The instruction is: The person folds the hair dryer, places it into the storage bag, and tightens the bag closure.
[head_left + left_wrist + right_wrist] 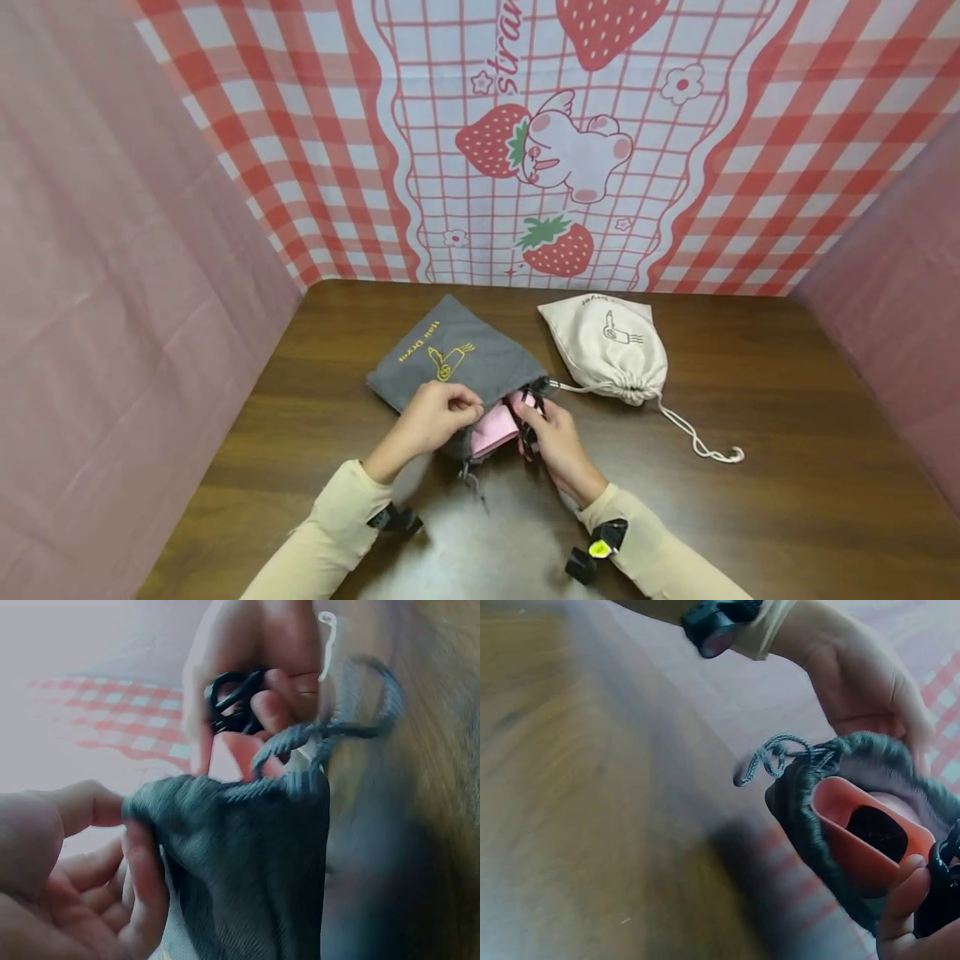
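A grey drawstring bag (480,346) with yellow "Hair Dryer" lettering lies tilted on the table, its mouth toward the person. Inside that mouth shows a pink hair dryer (495,429), its wide nozzle (847,844) facing out in the right wrist view. The left hand (435,417) pinches the bag's rim between thumb and fingers. At the other side of the opening, the right hand (562,446) grips the pink hair dryer together with its bundled black cord (529,433). The rest of the dryer is hidden in the bag.
A closed white drawstring bag (618,350) lies to the right at the back, its white cord (693,433) trailing over the brown table (787,500). Pink cloth walls (150,292) stand at both sides, a strawberry-print cloth (555,167) behind.
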A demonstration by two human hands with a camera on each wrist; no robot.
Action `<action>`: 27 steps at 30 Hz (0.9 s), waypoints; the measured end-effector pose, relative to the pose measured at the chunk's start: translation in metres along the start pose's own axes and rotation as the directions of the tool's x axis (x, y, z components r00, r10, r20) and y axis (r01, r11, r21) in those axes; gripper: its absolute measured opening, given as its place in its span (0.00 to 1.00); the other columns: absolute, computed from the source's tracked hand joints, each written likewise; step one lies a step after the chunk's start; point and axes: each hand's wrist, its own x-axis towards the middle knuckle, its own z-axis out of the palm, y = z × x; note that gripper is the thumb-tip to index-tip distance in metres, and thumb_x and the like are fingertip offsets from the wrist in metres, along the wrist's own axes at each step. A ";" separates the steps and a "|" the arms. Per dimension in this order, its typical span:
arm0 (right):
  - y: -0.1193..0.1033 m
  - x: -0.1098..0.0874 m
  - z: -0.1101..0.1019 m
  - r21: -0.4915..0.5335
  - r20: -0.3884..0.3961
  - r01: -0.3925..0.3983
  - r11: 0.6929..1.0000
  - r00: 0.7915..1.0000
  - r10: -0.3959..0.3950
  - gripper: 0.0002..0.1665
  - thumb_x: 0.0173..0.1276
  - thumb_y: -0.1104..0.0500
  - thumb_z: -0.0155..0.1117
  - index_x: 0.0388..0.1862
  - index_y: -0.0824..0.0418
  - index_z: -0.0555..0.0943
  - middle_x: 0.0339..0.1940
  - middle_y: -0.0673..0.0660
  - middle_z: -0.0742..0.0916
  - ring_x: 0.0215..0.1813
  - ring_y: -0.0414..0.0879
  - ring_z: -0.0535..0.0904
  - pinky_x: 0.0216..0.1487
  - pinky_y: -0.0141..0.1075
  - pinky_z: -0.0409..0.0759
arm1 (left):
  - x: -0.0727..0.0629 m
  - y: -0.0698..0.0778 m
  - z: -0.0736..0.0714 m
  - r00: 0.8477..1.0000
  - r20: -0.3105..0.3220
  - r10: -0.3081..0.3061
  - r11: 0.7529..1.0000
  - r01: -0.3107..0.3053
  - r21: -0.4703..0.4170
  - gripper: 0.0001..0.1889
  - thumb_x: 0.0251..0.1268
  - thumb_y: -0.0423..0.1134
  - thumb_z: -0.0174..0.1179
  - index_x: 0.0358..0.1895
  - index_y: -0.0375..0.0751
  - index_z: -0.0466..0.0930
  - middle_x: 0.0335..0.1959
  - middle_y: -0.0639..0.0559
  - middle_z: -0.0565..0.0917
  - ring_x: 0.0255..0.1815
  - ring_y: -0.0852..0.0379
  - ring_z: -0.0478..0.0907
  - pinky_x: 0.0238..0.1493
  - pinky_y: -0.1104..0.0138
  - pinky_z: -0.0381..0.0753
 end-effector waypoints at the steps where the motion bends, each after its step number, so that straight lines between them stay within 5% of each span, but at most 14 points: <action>1: -0.001 0.001 0.001 -0.001 0.002 0.001 1.000 1.000 -0.001 0.08 0.72 0.60 0.56 0.35 0.64 0.74 0.12 0.47 0.76 0.13 0.40 0.71 0.17 0.31 0.69 | 0.001 0.003 0.000 1.000 -0.023 0.017 0.999 -0.016 0.035 0.05 0.56 0.35 0.64 0.33 0.38 0.87 0.26 0.50 0.86 0.25 0.68 0.76 0.32 0.76 0.75; 6: -0.001 0.003 0.005 -0.047 0.011 -0.013 0.999 1.000 0.013 0.10 0.72 0.60 0.56 0.42 0.69 0.76 0.14 0.47 0.77 0.14 0.40 0.71 0.18 0.30 0.70 | 0.010 0.013 0.007 0.992 -0.100 0.081 0.968 -0.054 0.245 0.10 0.55 0.40 0.68 0.40 0.43 0.86 0.32 0.53 0.83 0.32 0.60 0.79 0.37 0.67 0.76; 12: -0.001 0.000 0.012 -0.094 0.026 0.022 0.995 0.999 -0.020 0.10 0.71 0.62 0.57 0.43 0.71 0.77 0.17 0.46 0.77 0.16 0.38 0.70 0.19 0.30 0.71 | 0.023 0.020 0.014 0.995 -0.026 0.095 0.907 -0.076 0.415 0.15 0.58 0.46 0.67 0.45 0.43 0.85 0.39 0.51 0.83 0.43 0.52 0.80 0.47 0.59 0.78; 17: 0.001 -0.002 0.015 -0.099 0.040 0.035 0.994 0.999 -0.031 0.13 0.70 0.62 0.58 0.44 0.73 0.76 0.18 0.47 0.78 0.17 0.38 0.70 0.19 0.30 0.71 | 0.027 0.016 0.017 0.993 -0.023 0.118 0.871 -0.093 0.482 0.09 0.59 0.40 0.65 0.41 0.41 0.86 0.36 0.50 0.85 0.40 0.50 0.82 0.45 0.58 0.79; 21: 0.005 0.001 0.017 -0.093 0.031 0.049 0.994 0.998 -0.047 0.12 0.71 0.62 0.58 0.43 0.72 0.76 0.19 0.47 0.77 0.17 0.37 0.69 0.20 0.29 0.69 | 0.027 0.020 0.017 0.989 -0.012 0.145 0.905 -0.128 0.405 0.06 0.60 0.36 0.62 0.38 0.42 0.87 0.33 0.51 0.86 0.34 0.55 0.82 0.39 0.63 0.79; 24: 0.011 0.005 0.021 -0.113 0.047 0.118 0.987 0.992 -0.113 0.15 0.73 0.63 0.53 0.52 0.73 0.76 0.35 0.57 0.86 0.34 0.37 0.79 0.36 0.26 0.77 | 0.024 0.030 0.017 0.986 0.041 0.164 0.951 -0.169 0.260 0.06 0.61 0.35 0.62 0.37 0.41 0.87 0.33 0.51 0.87 0.33 0.59 0.81 0.38 0.70 0.77; 27: 0.017 0.006 0.025 -0.210 0.048 0.172 0.962 0.985 -0.166 0.21 0.76 0.64 0.47 0.60 0.77 0.73 0.55 0.68 0.82 0.54 0.42 0.77 0.55 0.25 0.73 | 0.017 0.039 0.018 0.972 0.127 0.196 0.970 -0.211 0.122 0.06 0.61 0.35 0.61 0.36 0.39 0.87 0.32 0.50 0.88 0.31 0.62 0.80 0.37 0.76 0.76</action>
